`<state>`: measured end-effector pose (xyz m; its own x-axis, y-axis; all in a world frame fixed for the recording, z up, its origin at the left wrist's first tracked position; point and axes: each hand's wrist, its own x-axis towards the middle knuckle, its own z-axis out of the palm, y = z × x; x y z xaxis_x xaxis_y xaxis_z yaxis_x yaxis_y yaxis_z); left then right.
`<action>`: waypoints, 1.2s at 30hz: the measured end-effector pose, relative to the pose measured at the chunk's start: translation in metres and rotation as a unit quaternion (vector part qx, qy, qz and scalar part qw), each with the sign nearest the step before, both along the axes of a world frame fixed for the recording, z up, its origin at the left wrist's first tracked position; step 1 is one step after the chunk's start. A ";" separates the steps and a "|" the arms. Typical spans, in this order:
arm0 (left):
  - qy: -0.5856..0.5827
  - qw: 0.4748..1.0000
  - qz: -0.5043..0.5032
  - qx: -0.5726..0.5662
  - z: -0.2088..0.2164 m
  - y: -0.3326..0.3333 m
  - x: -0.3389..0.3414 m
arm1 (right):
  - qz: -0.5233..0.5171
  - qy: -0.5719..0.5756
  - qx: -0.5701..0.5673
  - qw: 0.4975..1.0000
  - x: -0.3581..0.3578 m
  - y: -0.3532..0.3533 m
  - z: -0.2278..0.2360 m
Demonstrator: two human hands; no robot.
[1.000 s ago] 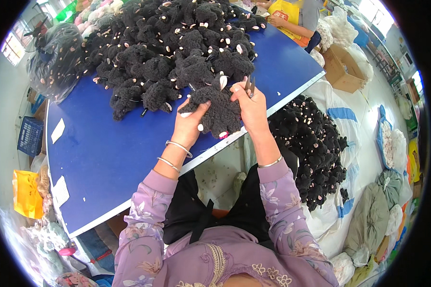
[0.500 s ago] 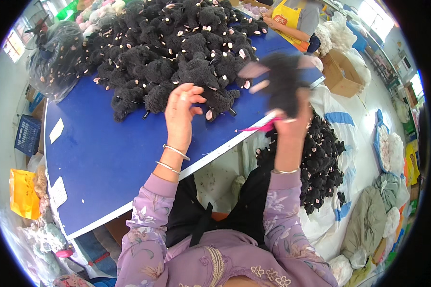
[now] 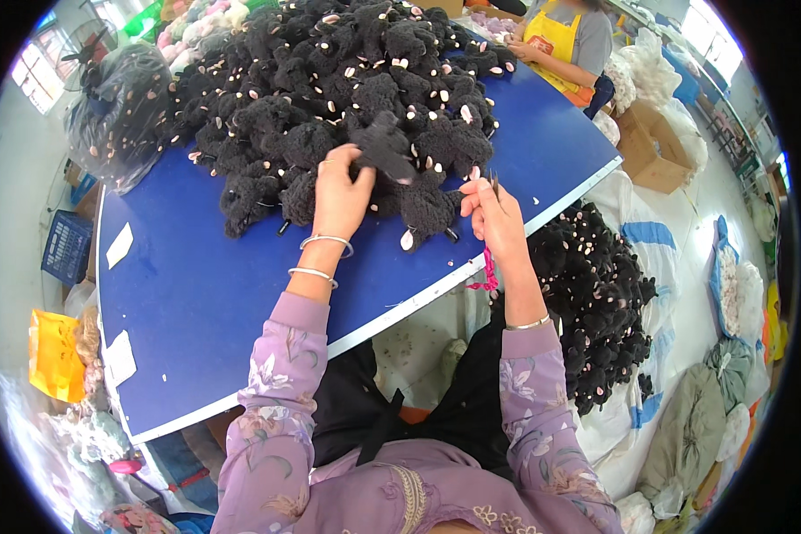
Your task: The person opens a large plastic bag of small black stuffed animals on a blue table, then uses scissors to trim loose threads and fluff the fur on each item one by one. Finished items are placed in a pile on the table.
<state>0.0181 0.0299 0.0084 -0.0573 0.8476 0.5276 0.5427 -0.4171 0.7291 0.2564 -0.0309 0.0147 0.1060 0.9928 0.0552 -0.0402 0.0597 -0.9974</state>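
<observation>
My left hand [image 3: 340,196] reaches to the near edge of a big heap of black plush toys [image 3: 285,116] with small pale pink parts. Its thumb and fingers close on one black plush toy [image 3: 384,149], which is slightly blurred. To the right, my right hand [image 3: 497,221] is closed around a small dark pointed tool [image 3: 495,181], mostly hidden by the fingers; a bright pink tie [image 3: 489,271] hangs below the palm. Between the hands another black plush toy [image 3: 427,209] lies on the blue table [image 3: 205,311].
More black plush toys [image 3: 596,303] are heaped on white sheeting below the table's right edge. A black-filled clear bag [image 3: 120,116] stands at the far left. Across the table is a person in a yellow apron [image 3: 552,40], near a cardboard box [image 3: 651,147].
The black plush toy raised in my right hand is gone from it, and that hand has moved left over the table edge. My left hand, empty before, now grips a toy from the heap.
</observation>
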 end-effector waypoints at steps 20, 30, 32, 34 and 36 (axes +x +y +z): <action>-0.472 0.795 -0.280 -0.258 0.016 -0.061 0.024 | 0.071 0.049 0.054 0.995 -0.042 -0.029 0.014; -0.571 0.767 -0.210 -0.205 0.021 -0.064 0.027 | 0.066 0.116 0.011 0.991 -0.041 -0.031 0.014; -0.579 0.770 -0.192 -0.188 0.021 -0.061 0.025 | -0.040 0.002 0.045 0.998 -0.043 -0.029 0.015; -0.581 0.770 -0.186 -0.187 0.024 -0.062 0.024 | -0.084 -0.056 0.211 0.972 -0.041 -0.026 0.016; -0.576 0.774 -0.182 -0.192 0.019 -0.061 0.026 | -0.087 -0.083 0.276 0.954 -0.046 -0.027 0.026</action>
<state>0.0441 -0.0311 0.0276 -0.0234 0.9997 0.0096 -0.6616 -0.0226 0.7495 0.2101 -0.0583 0.0406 0.2102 0.7756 0.5953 0.1741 0.5694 -0.8034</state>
